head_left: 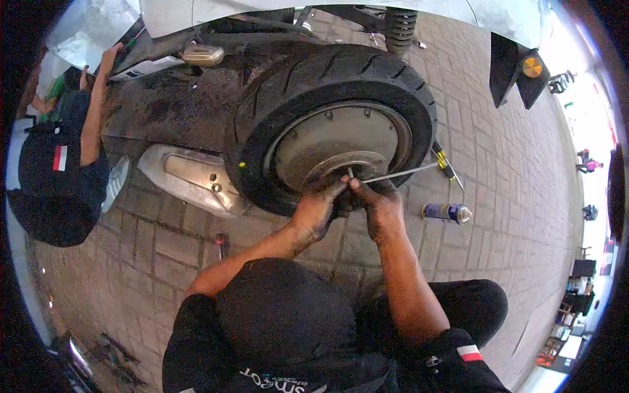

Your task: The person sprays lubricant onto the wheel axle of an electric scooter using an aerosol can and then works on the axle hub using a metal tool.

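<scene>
Both hands are right in at the middle of the wheel (259,124), thumbs nearly touching. The wheel is lying with its hub (334,141) side up, tyre around it, just below the spring (401,33).

Left hand (320,208) comes in from the left with its fingers drawn in narrow by the hub centre. Right hand (379,204) is just beside it, fingers bunched up narrow too. There's a small stub (350,173) poking up at their tips, but honestly can't tell which hand has hold of it, or if either does. A thin pale rod (401,174) runs from near the right thumb out over the tyre edge.

On the paving (458,242), right of the wheel, there's a screwdriver (443,162) with a yellow and black handle, and a spray can (445,213) on its side a bit nearer. Left of the wheel is a silver cover (190,180), and a red-ended tool (221,242) lies nearer the left forearm. Over on the far left, another person (59,157) in a dark cap reaches up toward the bodywork.
</scene>
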`<action>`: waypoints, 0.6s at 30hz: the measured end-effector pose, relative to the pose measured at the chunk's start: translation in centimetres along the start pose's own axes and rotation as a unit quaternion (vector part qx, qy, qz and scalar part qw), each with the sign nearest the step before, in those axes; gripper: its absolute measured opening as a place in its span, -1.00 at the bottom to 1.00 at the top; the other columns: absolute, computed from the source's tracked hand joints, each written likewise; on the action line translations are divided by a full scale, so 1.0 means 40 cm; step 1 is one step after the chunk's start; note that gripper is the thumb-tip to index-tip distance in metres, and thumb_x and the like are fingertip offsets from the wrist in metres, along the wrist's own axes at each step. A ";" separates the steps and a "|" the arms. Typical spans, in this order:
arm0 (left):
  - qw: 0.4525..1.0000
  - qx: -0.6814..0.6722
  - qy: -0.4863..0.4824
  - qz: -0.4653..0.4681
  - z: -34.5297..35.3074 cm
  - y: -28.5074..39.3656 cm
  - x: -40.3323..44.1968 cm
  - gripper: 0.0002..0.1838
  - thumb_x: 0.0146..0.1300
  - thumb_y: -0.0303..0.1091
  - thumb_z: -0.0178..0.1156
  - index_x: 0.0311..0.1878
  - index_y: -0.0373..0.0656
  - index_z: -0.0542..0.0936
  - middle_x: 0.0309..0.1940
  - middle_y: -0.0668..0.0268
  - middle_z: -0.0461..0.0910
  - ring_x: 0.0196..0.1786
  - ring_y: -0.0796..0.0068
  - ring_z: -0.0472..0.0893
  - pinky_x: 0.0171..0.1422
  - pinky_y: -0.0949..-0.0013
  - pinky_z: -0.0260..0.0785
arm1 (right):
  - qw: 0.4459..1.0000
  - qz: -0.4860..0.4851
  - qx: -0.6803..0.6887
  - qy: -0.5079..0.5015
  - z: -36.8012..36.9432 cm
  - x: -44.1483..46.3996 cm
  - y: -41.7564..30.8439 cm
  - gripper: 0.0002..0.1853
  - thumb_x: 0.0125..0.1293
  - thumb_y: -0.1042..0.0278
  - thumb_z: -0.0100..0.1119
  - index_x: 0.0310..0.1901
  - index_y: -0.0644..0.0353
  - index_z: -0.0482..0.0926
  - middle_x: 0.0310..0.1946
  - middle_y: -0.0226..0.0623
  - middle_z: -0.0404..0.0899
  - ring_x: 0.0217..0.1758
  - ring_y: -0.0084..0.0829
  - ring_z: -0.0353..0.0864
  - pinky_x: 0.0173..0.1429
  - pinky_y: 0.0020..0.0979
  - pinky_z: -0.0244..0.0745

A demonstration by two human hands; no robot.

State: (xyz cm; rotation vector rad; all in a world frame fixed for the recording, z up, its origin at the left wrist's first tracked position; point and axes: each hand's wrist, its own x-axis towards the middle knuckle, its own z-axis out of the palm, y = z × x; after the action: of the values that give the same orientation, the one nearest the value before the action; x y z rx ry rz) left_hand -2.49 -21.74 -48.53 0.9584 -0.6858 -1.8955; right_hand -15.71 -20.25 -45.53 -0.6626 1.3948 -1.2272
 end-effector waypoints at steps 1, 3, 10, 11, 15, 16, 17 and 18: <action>1.000 -0.006 -0.003 0.023 -0.006 -0.017 0.011 -0.69 0.29 -0.13 0.24 -0.04 -0.13 0.58 -0.28 0.36 0.61 -0.33 0.57 0.57 -0.32 0.47 0.43 | 1.000 0.015 0.022 -0.014 -0.004 0.002 0.002 -0.57 0.06 0.36 0.47 -0.04 0.34 0.60 -0.15 -0.25 0.67 -0.07 -0.39 0.59 0.11 -0.38 0.43; 0.994 -0.098 -0.020 -0.053 -0.017 -0.036 0.038 -0.75 0.29 -0.17 0.24 -0.08 -0.09 0.59 -0.34 0.38 0.61 -0.39 0.59 0.55 -0.37 0.49 0.37 | 0.998 0.033 0.044 -0.027 -0.013 0.008 0.011 -0.56 0.06 0.36 0.46 -0.03 0.35 0.59 -0.14 -0.25 0.67 -0.06 -0.38 0.60 0.12 -0.37 0.42; 0.989 -0.089 0.021 -0.112 -0.003 -0.028 0.040 -0.69 0.34 -0.25 0.16 0.10 -0.10 0.55 -0.15 0.31 0.64 -0.14 0.41 0.63 0.07 0.27 0.51 | 0.983 0.096 0.133 -0.079 -0.040 0.038 0.029 -0.56 0.10 0.37 0.44 0.00 0.36 0.57 -0.11 -0.24 0.65 -0.02 -0.35 0.58 0.14 -0.32 0.43; 0.990 -0.088 0.020 -0.112 0.009 -0.035 0.037 -0.69 0.34 -0.25 0.16 0.10 -0.10 0.55 -0.15 0.31 0.64 -0.14 0.41 0.63 0.07 0.27 0.51 | 0.991 0.076 0.083 -0.071 -0.044 0.040 0.026 -0.56 0.12 0.37 0.42 0.02 0.37 0.55 -0.09 -0.24 0.64 0.01 -0.35 0.57 0.14 -0.32 0.43; 0.998 -0.003 0.039 -0.046 0.014 -0.034 0.040 -0.63 0.37 -0.35 0.08 0.24 0.02 0.50 -0.10 0.30 0.62 -0.11 0.45 0.61 0.11 0.32 0.48 | 0.998 -0.035 0.012 0.054 -0.107 0.042 -0.016 -0.60 0.16 0.42 0.38 0.02 0.34 0.53 -0.09 -0.27 0.61 0.00 -0.36 0.54 0.11 -0.35 0.42; 0.998 0.005 0.032 -0.063 0.007 -0.031 0.041 -0.61 0.38 -0.36 0.07 0.26 0.04 0.48 -0.07 0.29 0.62 -0.08 0.44 0.61 0.14 0.32 0.47 | 0.998 -0.033 0.032 0.039 -0.117 0.043 -0.037 -0.58 0.16 0.40 0.39 0.03 0.32 0.52 -0.09 -0.28 0.60 -0.01 -0.38 0.53 0.10 -0.36 0.41; 0.996 0.014 0.024 -0.079 -0.001 -0.028 0.041 -0.59 0.39 -0.38 0.05 0.29 0.06 0.47 -0.04 0.28 0.61 -0.05 0.42 0.61 0.16 0.32 0.46 | 0.998 -0.030 0.052 0.025 -0.123 0.045 -0.047 -0.57 0.15 0.38 0.40 0.04 0.30 0.51 -0.09 -0.29 0.58 -0.02 -0.39 0.52 0.09 -0.37 0.41; 0.990 0.098 0.032 -0.096 0.007 -0.003 0.030 -0.60 0.38 -0.31 0.09 0.27 0.02 0.48 0.02 0.26 0.60 -0.01 0.38 0.60 0.20 0.30 0.42 | 0.998 -0.024 0.060 0.013 -0.128 0.052 -0.038 -0.58 0.17 0.34 0.39 0.03 0.27 0.50 -0.14 -0.31 0.57 -0.08 -0.42 0.51 0.06 -0.39 0.40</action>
State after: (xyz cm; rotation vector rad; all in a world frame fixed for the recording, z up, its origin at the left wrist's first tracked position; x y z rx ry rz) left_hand -3.15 -22.72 -48.90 1.2422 -0.7756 -1.9807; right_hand -21.37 -21.03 -45.61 -0.6005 1.3220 -1.3502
